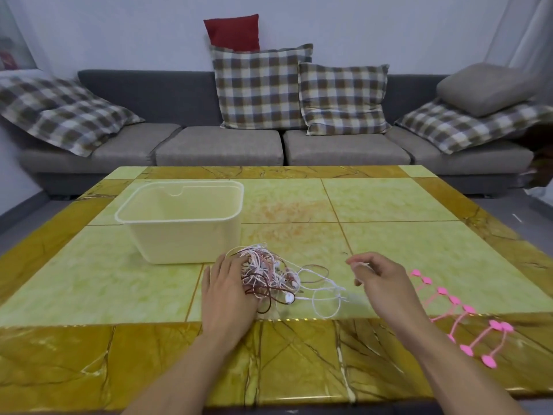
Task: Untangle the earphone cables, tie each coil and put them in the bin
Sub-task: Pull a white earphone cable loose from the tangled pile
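A: Down on the table [89,283], just right of the bin [182,223]: one tangle of earphone cables [266,274], white, pink and dark brown strands knotted together, earbuds buried inside.

B: Left hand [229,290] laid flat across the near-left side of that tangle, fingers [236,265] straight and pressing down. Likely pinning the heap so nothing drags along.

A: And right of the tangle, right hand [380,280] lifted off the table, fingers [357,265] curled, pinching a white cable [326,298] at thumb and forefinger. Loops of that white cable trailing back toward the heap, one round loop lying loose between tangle and wrist.

B: Looks like teasing one strand free while anchoring the rest. Sensible split of labour.

A: Bin standing upright, open top, nothing visible inside. Close beside the heap, so only a short carry for each finished coil.

B: Further right of the tangle, past the right hand: pink cable ties [457,313] spread out in a row, near the table's front edge. Handy for tying, untouched for now.

A: No coil wound, none tied. Early going, by the look of things.

B: Risk ahead: pulling too hard and tightening the knots instead of loosening.
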